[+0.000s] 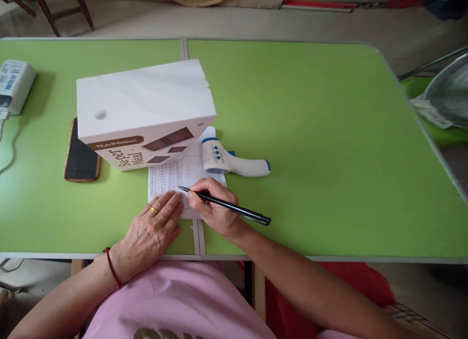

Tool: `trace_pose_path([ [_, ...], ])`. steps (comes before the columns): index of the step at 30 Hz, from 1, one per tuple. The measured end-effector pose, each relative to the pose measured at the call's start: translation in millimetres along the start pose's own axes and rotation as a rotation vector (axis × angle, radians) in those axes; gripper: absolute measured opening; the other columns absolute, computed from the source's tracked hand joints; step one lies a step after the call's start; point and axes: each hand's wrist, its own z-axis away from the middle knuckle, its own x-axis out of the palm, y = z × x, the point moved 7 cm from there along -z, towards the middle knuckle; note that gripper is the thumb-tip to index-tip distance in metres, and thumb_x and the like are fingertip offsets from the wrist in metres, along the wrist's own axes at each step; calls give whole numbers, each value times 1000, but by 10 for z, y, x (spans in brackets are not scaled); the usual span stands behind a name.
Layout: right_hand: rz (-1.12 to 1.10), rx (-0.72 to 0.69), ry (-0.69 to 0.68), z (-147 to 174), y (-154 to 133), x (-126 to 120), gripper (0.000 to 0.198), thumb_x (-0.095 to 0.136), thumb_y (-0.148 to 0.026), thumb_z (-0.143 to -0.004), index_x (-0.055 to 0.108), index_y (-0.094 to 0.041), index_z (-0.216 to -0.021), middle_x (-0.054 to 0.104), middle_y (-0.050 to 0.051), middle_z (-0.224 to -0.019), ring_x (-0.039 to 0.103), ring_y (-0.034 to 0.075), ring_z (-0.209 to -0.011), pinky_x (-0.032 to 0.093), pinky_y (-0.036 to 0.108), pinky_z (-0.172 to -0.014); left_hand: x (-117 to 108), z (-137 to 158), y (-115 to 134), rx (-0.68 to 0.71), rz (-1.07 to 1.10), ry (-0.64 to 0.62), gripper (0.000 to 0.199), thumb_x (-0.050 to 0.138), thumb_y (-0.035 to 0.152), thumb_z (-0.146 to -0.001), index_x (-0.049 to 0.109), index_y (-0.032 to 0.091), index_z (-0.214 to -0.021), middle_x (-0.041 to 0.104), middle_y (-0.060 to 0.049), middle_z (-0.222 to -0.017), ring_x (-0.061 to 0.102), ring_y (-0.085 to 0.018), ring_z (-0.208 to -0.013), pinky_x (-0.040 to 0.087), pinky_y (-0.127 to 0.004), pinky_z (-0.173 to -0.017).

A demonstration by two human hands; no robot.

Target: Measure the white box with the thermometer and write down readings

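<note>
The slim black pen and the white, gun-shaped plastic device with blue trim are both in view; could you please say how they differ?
The slim black pen is held in the right hand; the white, gun-shaped plastic device with blue trim is not held. The pen is thin and straight, while the device is thicker and bent between head and handle. Both appear partly over the white sheet of paper.

On a finger of my left hand (151, 230), left of centre in the frame, I wear a gold-coloured ring (154, 210), and a thin dark-red cord bracelet (113, 269) circles that wrist. My pink top (175, 300) fills the bottom centre, its rounded brownish-gold lettering (146, 333) cut off by the lower edge.
</note>
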Motion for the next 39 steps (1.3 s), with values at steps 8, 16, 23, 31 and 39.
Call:
trace_pose_path([
  [8,-28,16,-18,1,28,12,12,56,-22,-87,52,-24,-76,60,-4,-60,56,12,-52,47,25,-53,9,3,-17,-24,27,-26,47,47,22,-101,40,6,-145,50,-21,-147,41,-31,-143,45,-48,-114],
  [16,-8,26,11,17,33,-1,12,55,-23,-89,51,-25,-77,60,-4,-61,53,12,-50,46,24,-52,-4,-3,-15,-19,26,-30,49,50,26,-100,42,5,-143,51,-22,-146,43,-33,-141,45,-49,-113],
  [23,-10,-14,19,0,0,-3,14,55,-19,-88,50,-25,-77,58,-6,-60,53,11,-49,45,23,-51,0,-1,-19,-22,33,-32,51,50,29,-100,40,5,-145,50,-22,-147,43,-33,-141,46,-49,-113],
  [31,-32,-14,20,5,6,-7,13,56,-18,-88,50,-25,-78,57,-6,-60,52,11,-49,44,23,-51,-3,-6,-13,-10,21,-26,50,51,30,-100,42,4,-142,51,-22,-146,46,-34,-139,46,-48,-112],
  [39,-39,-24,45,12,17,-19,14,56,-19,-88,49,-24,-77,57,-6,-61,51,9,-50,45,21,-51,3,5,-12,-17,29,-35,52,56,29,-98,44,2,-141,49,-22,-147,43,-34,-141,44,-49,-113],
])
